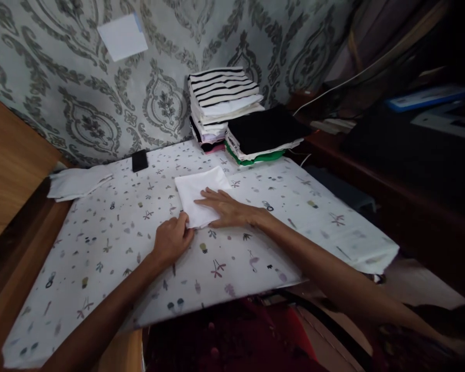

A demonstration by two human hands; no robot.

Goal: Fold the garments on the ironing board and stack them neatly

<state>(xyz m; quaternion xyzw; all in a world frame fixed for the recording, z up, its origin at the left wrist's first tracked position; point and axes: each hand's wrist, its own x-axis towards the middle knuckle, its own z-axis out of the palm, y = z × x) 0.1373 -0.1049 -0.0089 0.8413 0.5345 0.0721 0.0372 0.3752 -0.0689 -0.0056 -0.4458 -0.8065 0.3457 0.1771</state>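
Observation:
A white folded cloth point(199, 188), its exact kind not clear, lies flat on the table's patterned cover point(232, 263). My left hand point(172, 237) is closed at the cloth's near left corner, thumb and fingers pinching its edge. On the cloth's right half rests my right hand point(228, 207), palm down, with fingers stretched out and spread over the fabric.
Behind the cloth stand a tall stack of folded striped and white clothes point(225, 95) and a lower stack topped with black fabric point(265, 129). A black phone point(140, 161) lies near the wall. More folded white cloth point(77, 182) sits at the left edge beside a wooden panel point(11, 165).

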